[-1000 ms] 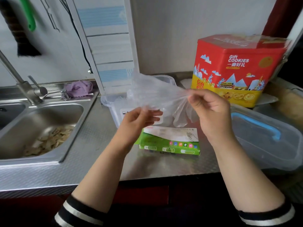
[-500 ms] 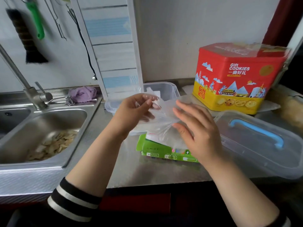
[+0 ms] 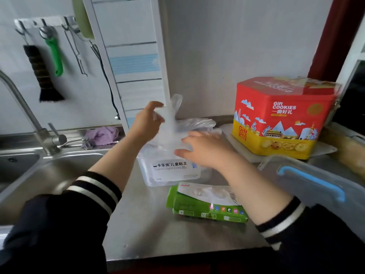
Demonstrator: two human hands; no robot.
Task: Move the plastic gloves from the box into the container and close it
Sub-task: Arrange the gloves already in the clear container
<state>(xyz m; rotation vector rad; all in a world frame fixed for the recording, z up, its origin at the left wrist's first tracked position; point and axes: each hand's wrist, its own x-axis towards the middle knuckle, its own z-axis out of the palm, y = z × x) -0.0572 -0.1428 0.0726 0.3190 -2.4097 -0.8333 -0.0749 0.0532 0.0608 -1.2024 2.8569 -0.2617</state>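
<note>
Right now the gloves [image 3: 173, 123], a thin clear bundle, hang over the open container [image 3: 169, 171], their lower part already down inside it and one loose end sticking up above the left hand [image 3: 147, 123]. That hand pinches the plastic near the top, fingers curled round it. The right hand [image 3: 203, 148] lies flat with straight fingers on the heap of plastic at the container's right side, pressing it down. The container is a clear tub with a white label on its front wall, standing on the steel table [image 3: 138, 224] close to the wall.

Just in front of it lies the green box [image 3: 205, 204], on its side, its torn opening facing up, touching nothing else that I can see. To the right, under the right forearm, rests the clear lid [image 3: 316, 186] with a blue handle, well off the container. Behind the lid stands a red and yellow cookie tin [image 3: 282, 117]. To the left is the sink [image 3: 65, 171] with its tap [image 3: 23, 109], a purple cloth [image 3: 102, 135] on the ledge behind it, and a brush [image 3: 43, 74] and a green tool [image 3: 55, 54] hanging from wall hooks.
</note>
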